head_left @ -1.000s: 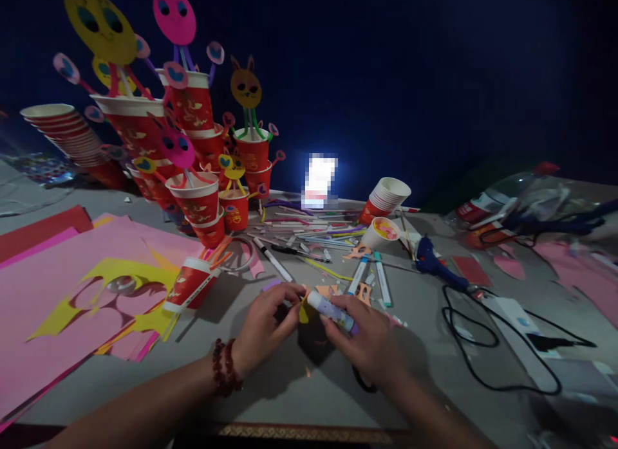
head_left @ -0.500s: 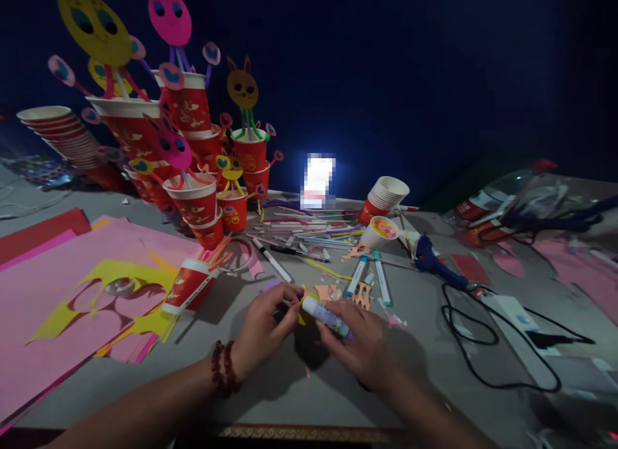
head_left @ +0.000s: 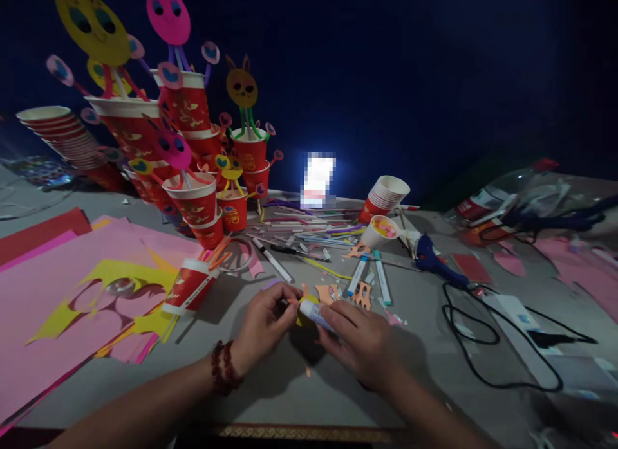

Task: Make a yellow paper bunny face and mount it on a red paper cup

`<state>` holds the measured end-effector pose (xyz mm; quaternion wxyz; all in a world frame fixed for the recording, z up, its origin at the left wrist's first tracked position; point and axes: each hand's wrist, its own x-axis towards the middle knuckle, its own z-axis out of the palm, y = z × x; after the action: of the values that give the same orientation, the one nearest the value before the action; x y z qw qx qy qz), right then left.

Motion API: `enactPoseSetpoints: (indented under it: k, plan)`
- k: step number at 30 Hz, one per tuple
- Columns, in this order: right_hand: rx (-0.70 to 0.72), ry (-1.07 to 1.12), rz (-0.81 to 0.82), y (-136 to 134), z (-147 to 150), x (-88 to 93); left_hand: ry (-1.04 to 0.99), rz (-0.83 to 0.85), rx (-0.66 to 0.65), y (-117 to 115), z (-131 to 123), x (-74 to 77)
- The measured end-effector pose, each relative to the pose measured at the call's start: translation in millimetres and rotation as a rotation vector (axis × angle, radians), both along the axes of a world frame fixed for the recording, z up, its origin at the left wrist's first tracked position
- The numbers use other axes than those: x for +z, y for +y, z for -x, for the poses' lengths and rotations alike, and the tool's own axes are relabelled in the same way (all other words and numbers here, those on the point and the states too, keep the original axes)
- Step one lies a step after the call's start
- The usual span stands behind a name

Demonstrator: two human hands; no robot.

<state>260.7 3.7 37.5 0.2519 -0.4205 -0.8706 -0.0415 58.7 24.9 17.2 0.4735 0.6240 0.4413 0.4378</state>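
Okay, I'm wanting light strokes: left hand (head_left: 265, 319) pinching yellow paper (head_left: 300, 321), right hand (head_left: 363, 336) gripping glue stick (head_left: 315, 314) over it.

The room is dim, the dark navy-blue backdrop (head_left: 434, 82) nearly black towards 1 o'clock. Just above centre, at 12, a glaring white rectangle (head_left: 318, 179), masked by coarse pixels, throws a bluish halo. A soft, dark shadow falls on the matte grey desk (head_left: 275, 397) beside the right hand (head_left: 369, 346), towards 6. Wide-angle distortion stretches the yellow paper disc (head_left: 94, 40) at 10; the clear plastic bottle with a red cap (head_left: 502, 188) near 3 is smeared.
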Motion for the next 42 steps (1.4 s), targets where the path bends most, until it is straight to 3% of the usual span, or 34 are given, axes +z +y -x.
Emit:
enactPoseSetpoints:
  k: [5, 16, 19, 22, 25, 29, 32, 35, 38, 42]
  plan:
    - [0.012, -0.011, -0.022, 0.2, 0.2, 0.7, 0.078, -0.097, -0.039, 1.2, 1.7, 0.4]
    - [0.057, -0.006, 0.041, 1.9, -3.7, 3.6, -0.018, 0.065, -0.049, 2.6, 1.9, -4.0]
    - [-0.031, 0.214, 0.089, 2.5, -6.6, 3.4, -0.055, 0.074, -0.038, 2.6, 1.0, -1.9]
    - [-0.136, 0.67, 0.307, 6.4, -9.7, 2.0, -0.093, 0.093, -0.029, 3.4, -0.1, -1.4]
    - [-0.148, 1.104, 0.533, 16.3, -14.1, 1.9, -0.108, 0.097, -0.004, 4.2, -1.1, -4.3]
    - [-0.156, 1.361, 0.621, 33.5, -30.7, 9.6, -0.129, 0.108, -0.008, 5.1, -1.2, -9.1]
    - [-0.216, 1.373, 0.598, 40.4, -55.4, 16.0, -0.142, 0.111, -0.006, 5.7, -0.5, -9.4]
    - [-0.371, 1.275, 0.511, 38.1, -86.5, 11.7, -0.156, 0.11, -0.013, 6.1, -0.3, -8.3]
    - [-0.52, 1.154, 0.356, 31.1, -114.7, -5.1, -0.158, 0.119, -0.041, 5.6, -1.1, -9.0]
    - [-0.57, 0.956, 0.265, 26.0, -137.2, -30.4, -0.162, 0.119, -0.073, 3.9, -2.9, -11.6]
